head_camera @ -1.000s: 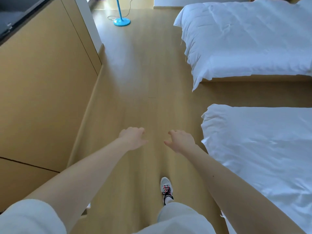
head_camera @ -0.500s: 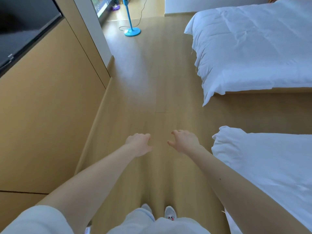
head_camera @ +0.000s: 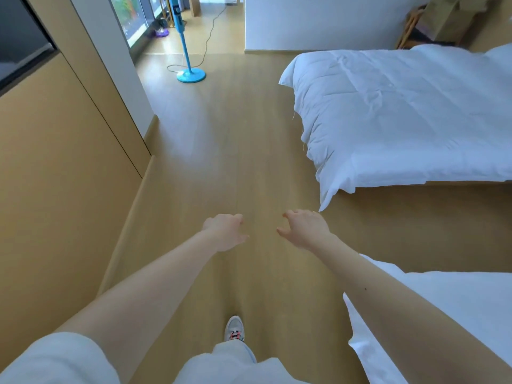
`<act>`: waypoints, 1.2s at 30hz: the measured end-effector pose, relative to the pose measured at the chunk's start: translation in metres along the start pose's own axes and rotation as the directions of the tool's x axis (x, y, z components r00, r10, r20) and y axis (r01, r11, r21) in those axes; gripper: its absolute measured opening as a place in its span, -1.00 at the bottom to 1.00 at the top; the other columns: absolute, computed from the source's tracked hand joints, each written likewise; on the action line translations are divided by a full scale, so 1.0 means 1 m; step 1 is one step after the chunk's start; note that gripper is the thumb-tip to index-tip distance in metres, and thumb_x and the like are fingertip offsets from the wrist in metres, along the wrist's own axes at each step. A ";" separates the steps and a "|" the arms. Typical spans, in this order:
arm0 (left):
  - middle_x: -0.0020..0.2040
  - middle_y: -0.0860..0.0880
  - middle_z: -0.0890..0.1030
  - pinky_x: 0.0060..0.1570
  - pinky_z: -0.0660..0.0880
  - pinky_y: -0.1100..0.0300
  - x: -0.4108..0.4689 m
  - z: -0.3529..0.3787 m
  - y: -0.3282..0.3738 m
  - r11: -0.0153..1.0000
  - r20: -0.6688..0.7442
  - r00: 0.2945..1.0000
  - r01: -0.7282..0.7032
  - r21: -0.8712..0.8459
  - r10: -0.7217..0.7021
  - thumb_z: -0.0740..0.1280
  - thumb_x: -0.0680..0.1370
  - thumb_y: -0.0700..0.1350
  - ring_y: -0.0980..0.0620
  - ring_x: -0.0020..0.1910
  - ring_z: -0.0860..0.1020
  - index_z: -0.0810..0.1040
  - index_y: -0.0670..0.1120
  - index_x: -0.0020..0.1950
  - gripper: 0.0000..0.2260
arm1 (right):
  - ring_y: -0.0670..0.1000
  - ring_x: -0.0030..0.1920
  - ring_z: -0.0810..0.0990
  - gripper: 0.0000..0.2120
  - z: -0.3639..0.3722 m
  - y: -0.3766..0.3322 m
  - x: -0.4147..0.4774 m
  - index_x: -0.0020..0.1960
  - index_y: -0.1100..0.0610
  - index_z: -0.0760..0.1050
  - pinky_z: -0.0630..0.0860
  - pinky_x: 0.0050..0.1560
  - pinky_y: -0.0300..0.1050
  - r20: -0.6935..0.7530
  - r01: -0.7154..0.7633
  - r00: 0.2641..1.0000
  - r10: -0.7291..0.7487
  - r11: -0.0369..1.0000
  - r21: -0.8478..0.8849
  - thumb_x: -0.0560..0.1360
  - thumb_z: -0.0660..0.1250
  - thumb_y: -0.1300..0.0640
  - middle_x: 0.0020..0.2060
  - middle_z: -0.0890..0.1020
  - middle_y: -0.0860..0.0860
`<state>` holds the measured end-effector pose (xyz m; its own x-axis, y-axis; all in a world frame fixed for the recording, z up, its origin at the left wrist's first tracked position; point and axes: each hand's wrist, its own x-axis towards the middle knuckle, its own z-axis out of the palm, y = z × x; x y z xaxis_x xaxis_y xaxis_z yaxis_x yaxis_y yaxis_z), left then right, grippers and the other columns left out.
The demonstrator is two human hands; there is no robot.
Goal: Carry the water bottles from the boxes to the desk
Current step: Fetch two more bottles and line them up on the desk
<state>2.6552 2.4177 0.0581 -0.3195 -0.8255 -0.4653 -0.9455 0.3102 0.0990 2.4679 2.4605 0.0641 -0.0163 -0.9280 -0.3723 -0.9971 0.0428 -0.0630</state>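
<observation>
From the head camera, the person stands in a lane of wooden floor (head_camera: 235, 151) with both bare arms stretched forward and low. The left hand (head_camera: 225, 231) and the right hand (head_camera: 303, 230) hang side by side and a little apart, palms down, fingers loosely bent, and neither holds anything. One shoe (head_camera: 234, 328) shows on the floor beneath them. To the left runs a tan panelled wall (head_camera: 55, 176) with a dark screen (head_camera: 19, 45) set at its top. To the right are two beds under white covers: the near bed (head_camera: 443, 314) just beside the right forearm, and the far bed (head_camera: 401, 115) further up the room. A blue fan stand (head_camera: 191, 75) is on the floor near the window (head_camera: 133, 15), well clear of the hands. The water bottles, the boxes and the tabletop are all out of view, so where the bottles are cannot be told. With both hands empty, the step in hand looks like a walk across the room between carries, most likely toward the boxes for a bottle, though the direction cannot be confirmed. The next move would call for bringing the boxes into sight, lowering a hand into one and closing the fingers round a bottle's body before lifting. The lane between the wall and the beds leaves room to walk, but the hanging corner of the far bed's cover is something a foot could catch.
</observation>
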 end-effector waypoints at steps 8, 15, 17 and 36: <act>0.30 -0.04 0.51 0.13 0.40 0.06 0.121 -0.070 -0.052 0.999 -0.009 0.999 -0.037 0.014 0.037 0.19 0.61 0.14 -0.09 0.28 0.46 0.35 -0.03 0.40 -0.58 | 0.11 0.33 0.41 -0.49 -0.050 -0.010 0.123 0.48 0.08 0.26 0.33 0.27 -0.03 0.016 -0.059 0.998 0.059 0.998 0.012 0.62 0.11 -0.15 0.36 0.44 0.05; 0.33 -0.04 0.49 0.18 0.43 0.03 0.201 -0.106 -0.056 0.999 0.030 0.998 -0.054 0.008 0.054 0.21 0.60 0.16 -0.10 0.29 0.46 0.32 -0.02 0.44 -0.53 | 0.10 0.34 0.41 -0.49 -0.076 0.010 0.206 0.48 0.08 0.25 0.32 0.26 -0.03 0.051 -0.064 0.997 0.063 0.998 0.010 0.62 0.10 -0.15 0.37 0.44 0.05; 0.34 -0.04 0.49 0.18 0.45 0.02 0.229 -0.117 -0.055 0.999 0.032 0.999 -0.034 0.004 0.034 0.21 0.60 0.16 -0.09 0.29 0.46 0.31 -0.01 0.44 -0.54 | 0.11 0.35 0.40 -0.49 -0.084 0.021 0.236 0.48 0.09 0.25 0.32 0.27 -0.02 0.056 -0.042 0.998 0.041 0.999 0.015 0.62 0.10 -0.15 0.37 0.43 0.06; 0.32 -0.03 0.49 0.16 0.47 0.05 0.456 -0.252 0.028 0.996 0.027 0.997 0.074 -0.057 -0.073 0.28 0.57 0.15 -0.07 0.26 0.48 0.34 -0.01 0.41 -0.53 | 0.11 0.37 0.36 -0.50 -0.201 0.158 0.470 0.49 0.07 0.23 0.28 0.32 -0.01 0.026 0.066 0.997 -0.068 0.995 0.072 0.63 0.09 -0.13 0.40 0.39 0.06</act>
<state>2.4675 1.9314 0.0701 -0.2480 -0.8328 -0.4949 -0.9687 0.2205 0.1142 2.2877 1.9567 0.0649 0.0532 -0.9189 -0.3908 -0.9881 0.0081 -0.1535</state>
